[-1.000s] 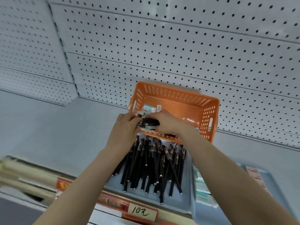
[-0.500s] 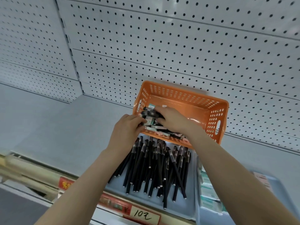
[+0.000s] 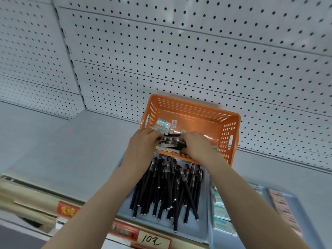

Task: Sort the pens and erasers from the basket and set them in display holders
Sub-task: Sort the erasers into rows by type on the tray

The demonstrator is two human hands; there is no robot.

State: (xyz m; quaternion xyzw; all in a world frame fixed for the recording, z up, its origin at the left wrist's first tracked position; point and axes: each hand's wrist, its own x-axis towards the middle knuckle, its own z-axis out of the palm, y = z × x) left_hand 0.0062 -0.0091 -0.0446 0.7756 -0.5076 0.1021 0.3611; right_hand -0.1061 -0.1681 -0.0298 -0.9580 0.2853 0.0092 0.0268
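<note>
An orange perforated basket (image 3: 228, 133) stands on the grey shelf against the pegboard. Inside lie boxed erasers (image 3: 163, 123) and a bunch of black pens (image 3: 171, 140). My left hand (image 3: 143, 142) grips one end of that bunch and my right hand (image 3: 195, 146) grips the other end, both over the basket's front part. In front of the basket, a grey display tray (image 3: 125, 211) holds a pile of several black pens (image 3: 167, 191). A second grey tray (image 3: 212, 230) to the right holds boxed erasers (image 3: 220, 211).
A white pegboard wall (image 3: 179, 60) backs the shelf. The grey shelf surface (image 3: 62, 150) stretches left of the basket. Along the shelf's front edge runs a price strip with a handwritten tag (image 3: 152, 240). A pink label (image 3: 282, 207) lies in a tray at far right.
Both hands stayed in the basket gathering pens; the right hand shifted lower and closed on the bunch. The camera view tilted slightly, moving the basket right in frame.
</note>
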